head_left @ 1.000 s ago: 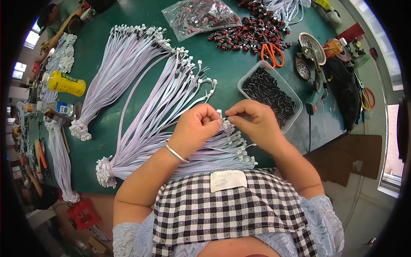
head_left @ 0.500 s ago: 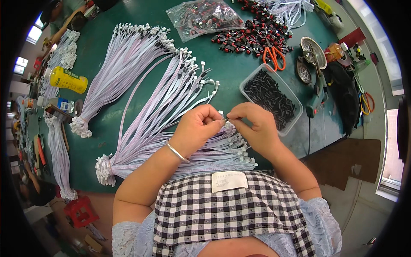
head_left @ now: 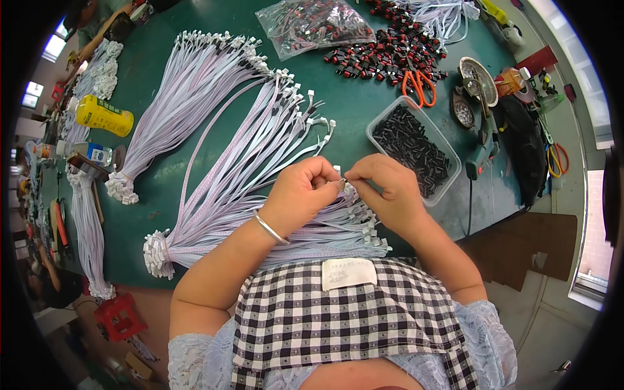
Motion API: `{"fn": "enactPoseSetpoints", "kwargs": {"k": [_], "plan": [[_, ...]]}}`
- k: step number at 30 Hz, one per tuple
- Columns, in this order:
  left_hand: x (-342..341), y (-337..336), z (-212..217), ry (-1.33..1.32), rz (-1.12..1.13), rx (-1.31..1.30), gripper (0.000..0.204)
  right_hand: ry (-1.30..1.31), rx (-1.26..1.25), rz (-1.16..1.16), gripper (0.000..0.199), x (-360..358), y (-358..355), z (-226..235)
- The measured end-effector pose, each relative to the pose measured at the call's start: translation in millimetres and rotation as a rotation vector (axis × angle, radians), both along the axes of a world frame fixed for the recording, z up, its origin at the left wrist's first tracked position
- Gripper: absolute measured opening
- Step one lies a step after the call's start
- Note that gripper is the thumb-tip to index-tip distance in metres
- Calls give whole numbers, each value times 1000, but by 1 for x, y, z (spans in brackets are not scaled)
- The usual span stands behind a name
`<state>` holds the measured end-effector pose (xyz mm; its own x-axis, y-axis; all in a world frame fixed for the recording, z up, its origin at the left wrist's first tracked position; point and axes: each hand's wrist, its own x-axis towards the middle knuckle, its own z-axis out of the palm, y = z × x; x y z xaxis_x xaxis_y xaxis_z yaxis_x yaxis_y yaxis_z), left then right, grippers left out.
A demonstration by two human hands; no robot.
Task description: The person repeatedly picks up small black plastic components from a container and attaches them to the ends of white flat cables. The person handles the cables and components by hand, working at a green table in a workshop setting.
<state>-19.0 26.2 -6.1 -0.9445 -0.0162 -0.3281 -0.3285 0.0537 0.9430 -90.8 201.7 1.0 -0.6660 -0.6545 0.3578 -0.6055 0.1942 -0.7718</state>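
left hand [head_left: 302,195] and right hand [head_left: 383,192] pinch one white connector [head_left: 342,182] together above the ribbon cables [head_left: 260,162]; best kept steady, fingertips close, near the tray of black parts [head_left: 416,146].

Green bench [head_left: 351,110], things lying straight on the mat. Near edge: fanned bundle of pale ribbon cables [head_left: 260,169] with white connectors, a flatter stack [head_left: 344,227] right at the edge. Second cable bundle [head_left: 188,84] toward the far left. Yellow bottle [head_left: 104,115] at the left edge. Clear tub of black parts [head_left: 413,146] at right. Far side: clear bag of red-black parts [head_left: 312,23], loose pile of red-black parts [head_left: 390,55], orange scissors [head_left: 419,84] beside it. Black tool [head_left: 484,146] at the right edge.
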Motion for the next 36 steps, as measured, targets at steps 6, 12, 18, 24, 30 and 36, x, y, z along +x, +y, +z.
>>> {"fn": "enactPoseSetpoints", "kwargs": {"k": [6,12,18,24,30,36], "plan": [[1,-1,2,47,19,5,5,-26,30,-15,12,0,1,-1],[1,-1,6,60,-20,-72,8,-52,32,-21,13,3,0,-3],[1,-14,8,211,-158,-161,20,-197,58,-16,14,-1,2,6],[3,-4,15,259,-181,-399,31,-272,178,49,12,-6,6,11],[4,-1,16,365,-139,-459,37,-404,159,31,13,-7,5,8],[4,0,13,511,-143,-581,38,-411,86,44,12,-4,3,-2]]}}
